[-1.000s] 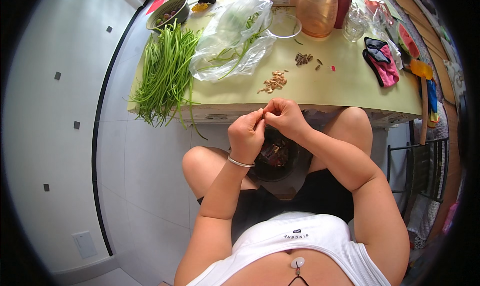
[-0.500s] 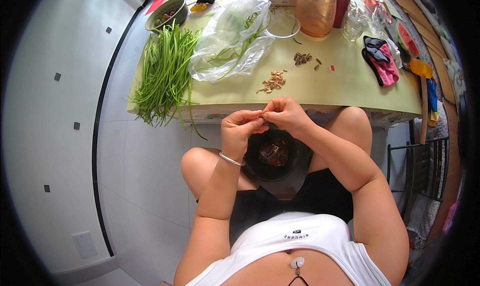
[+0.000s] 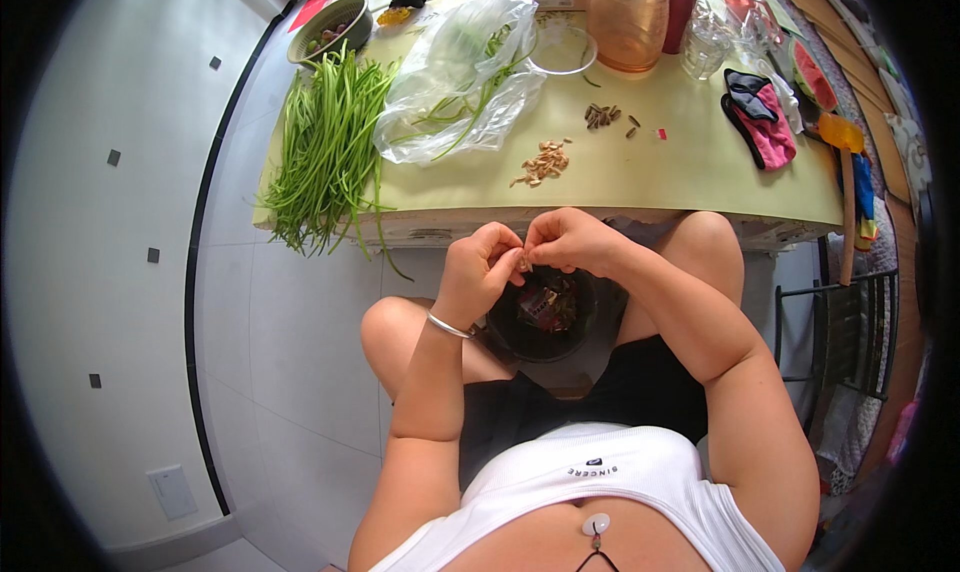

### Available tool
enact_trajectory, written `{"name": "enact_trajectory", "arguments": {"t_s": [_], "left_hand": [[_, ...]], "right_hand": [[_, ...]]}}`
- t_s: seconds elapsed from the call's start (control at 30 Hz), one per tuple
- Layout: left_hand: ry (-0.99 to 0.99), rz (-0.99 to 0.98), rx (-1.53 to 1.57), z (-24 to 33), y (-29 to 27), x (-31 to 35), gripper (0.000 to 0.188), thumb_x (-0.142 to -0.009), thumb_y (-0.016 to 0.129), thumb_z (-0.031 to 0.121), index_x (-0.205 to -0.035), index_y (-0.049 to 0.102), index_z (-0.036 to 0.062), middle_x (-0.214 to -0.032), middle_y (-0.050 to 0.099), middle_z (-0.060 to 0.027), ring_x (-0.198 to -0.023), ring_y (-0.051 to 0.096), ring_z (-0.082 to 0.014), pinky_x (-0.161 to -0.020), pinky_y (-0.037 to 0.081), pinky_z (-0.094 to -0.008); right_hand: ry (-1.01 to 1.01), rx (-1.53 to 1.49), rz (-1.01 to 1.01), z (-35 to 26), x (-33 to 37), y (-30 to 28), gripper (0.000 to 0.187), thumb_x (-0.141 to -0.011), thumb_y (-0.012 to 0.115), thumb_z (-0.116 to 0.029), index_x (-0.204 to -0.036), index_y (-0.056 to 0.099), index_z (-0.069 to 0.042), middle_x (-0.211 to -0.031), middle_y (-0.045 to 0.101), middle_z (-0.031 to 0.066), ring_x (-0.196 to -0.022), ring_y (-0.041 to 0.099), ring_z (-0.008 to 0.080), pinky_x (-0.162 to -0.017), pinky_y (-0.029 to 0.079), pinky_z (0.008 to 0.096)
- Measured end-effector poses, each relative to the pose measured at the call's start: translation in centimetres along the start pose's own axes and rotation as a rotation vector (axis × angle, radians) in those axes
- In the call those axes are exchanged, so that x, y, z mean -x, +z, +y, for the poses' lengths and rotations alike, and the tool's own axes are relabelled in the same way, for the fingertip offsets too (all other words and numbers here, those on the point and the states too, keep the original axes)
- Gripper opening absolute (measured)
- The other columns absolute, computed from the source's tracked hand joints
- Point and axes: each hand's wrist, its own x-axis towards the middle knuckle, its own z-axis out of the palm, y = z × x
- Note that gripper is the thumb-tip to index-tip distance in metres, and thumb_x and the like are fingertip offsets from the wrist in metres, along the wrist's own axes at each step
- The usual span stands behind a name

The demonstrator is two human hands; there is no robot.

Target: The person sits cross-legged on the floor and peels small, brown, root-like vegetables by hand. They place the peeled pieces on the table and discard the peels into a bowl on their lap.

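Observation:
My left hand [image 3: 482,268] and my right hand [image 3: 570,240] meet in front of the table's near edge, over a dark bin. Both pinch with thumb and fingertips at a tiny pale seed [image 3: 524,265], mostly hidden by the fingers. On the table beyond lies a pile of pale tan kernels [image 3: 541,164]. Farther back and to the right sits a smaller pile of dark unshelled seeds [image 3: 602,117], with a couple of loose ones beside it. The dark round bin [image 3: 508,337] stands between my knees and holds scraps and a wrapper.
Long green stems [image 3: 330,152] cover the table's left side, some hanging over the edge. Next to them lies a clear plastic bag [image 3: 425,137]. A bowl [image 3: 305,39], an orange jar [image 3: 627,22], a pink-and-black cloth [image 3: 768,137] and a watermelon piece [image 3: 812,77] stand around the back and right.
My left hand has dropped slightly and tilted, its fingertips now lower over the bin. My right hand has risen a little toward the table's edge. The piles look the same.

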Motion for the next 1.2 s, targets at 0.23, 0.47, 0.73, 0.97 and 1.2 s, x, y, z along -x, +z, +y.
{"name": "enact_trajectory", "arguments": {"t_s": [0.23,0.47,0.73,0.97,1.2], "left_hand": [[0.086,-0.318,-0.377,0.3,-1.2,0.0,0.006,-0.081,0.066,-0.001,-0.083,0.061,-0.0018,-0.07,0.064,-0.0042,-0.062,0.061,-0.0091,-0.057,0.05,-0.0236],[-0.011,0.191,0.068,-1.7,-0.2,-2.1,0.005,-0.081,0.068,-0.001,-0.087,0.067,-0.0003,-0.073,0.066,-0.0029,-0.061,0.06,-0.0078,-0.056,0.049,-0.0208],[0.158,0.366,0.29,-1.4,1.5,-5.4,0.018,-0.09,0.06,-0.001,-0.106,0.065,-0.0045,-0.099,0.068,-0.0134,-0.081,0.069,-0.0187,-0.07,0.056,-0.0265],[0.114,0.319,0.126,-2.5,1.1,-4.0,0.018,-0.091,0.06,0.002,-0.107,0.065,-0.0041,-0.1,0.069,-0.0118,-0.082,0.069,-0.0184,-0.072,0.056,-0.0262],[0.091,0.278,0.076,-2.6,1.3,-2.6,0.014,-0.09,0.061,0.003,-0.101,0.067,-0.004,-0.094,0.07,-0.0098,-0.079,0.069,-0.0158,-0.07,0.055,-0.0246]], "right_hand": [[-0.058,0.37,-0.159,0.3,0.3,-0.3,0.012,-0.076,0.067,-0.008,-0.085,0.067,-0.001,-0.072,0.065,0.0056,-0.062,0.059,0.0133,-0.057,0.047,0.028],[-0.145,0.297,0.09,-1.2,0.5,-0.7,0.014,-0.082,0.064,-0.013,-0.086,0.066,0.0,-0.07,0.063,0.0055,-0.063,0.058,0.0112,-0.058,0.047,0.0277],[-0.473,0.539,1.129,-1.2,-0.9,-7.9,0.017,-0.083,0.056,-0.005,-0.094,0.067,0.0,-0.096,0.064,0.0138,-0.086,0.062,0.0246,-0.077,0.049,0.0352],[-0.247,0.971,1.261,0.6,-1.2,-10.2,0.015,-0.078,0.053,0.0,-0.088,0.064,-0.002,-0.098,0.06,0.0163,-0.095,0.061,0.0339,-0.082,0.049,0.0424],[-0.145,1.026,1.242,-0.4,-1.1,-8.2,0.008,-0.078,0.058,-0.003,-0.082,0.064,-0.004,-0.092,0.06,0.0161,-0.085,0.063,0.036,-0.073,0.052,0.0423]]}}
